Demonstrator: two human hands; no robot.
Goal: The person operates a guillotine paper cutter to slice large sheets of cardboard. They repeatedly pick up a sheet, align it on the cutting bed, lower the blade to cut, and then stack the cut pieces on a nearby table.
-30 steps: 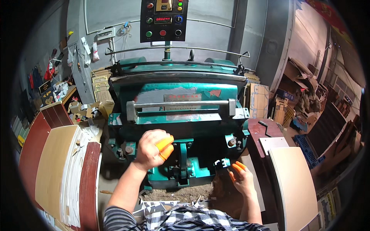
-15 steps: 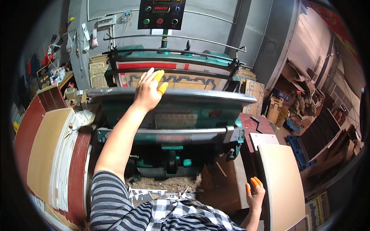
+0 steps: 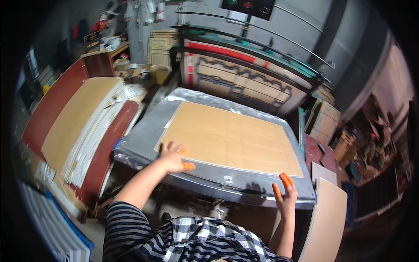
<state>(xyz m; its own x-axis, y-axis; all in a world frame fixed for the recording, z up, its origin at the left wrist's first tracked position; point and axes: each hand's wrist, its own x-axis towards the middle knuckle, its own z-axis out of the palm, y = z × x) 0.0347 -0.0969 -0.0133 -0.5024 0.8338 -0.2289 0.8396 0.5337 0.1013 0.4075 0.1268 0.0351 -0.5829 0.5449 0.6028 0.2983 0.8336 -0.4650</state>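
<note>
A tan cardboard sheet [image 3: 235, 137] lies flat on the grey metal platen [image 3: 146, 126] of a press. At the sheet's front left corner is my left hand [image 3: 172, 158], its fingers spread, slightly blurred, with orange covers on some fingertips. I cannot tell whether it touches the sheet. My right hand [image 3: 287, 196] is raised by the platen's front right edge, fingers up and thumb apart, also with orange covers; it holds nothing. Behind the platen stands the press's upright cutting die [image 3: 242, 83], a board with dark wavy blade lines under a red strip.
A stack of board sheets [image 3: 80, 118] stands to the left beside a dark red panel [image 3: 98, 148]. On the right is another pile of tan boards [image 3: 326, 218]. A control box [image 3: 248, 6] hangs above the press, and scrap cardboard [image 3: 371, 126] is heaped at far right.
The platen has swung down from a tilted position, and the cardboard sheet on it now shows. My left hand has come down and nearer. The view has turned left.
</note>
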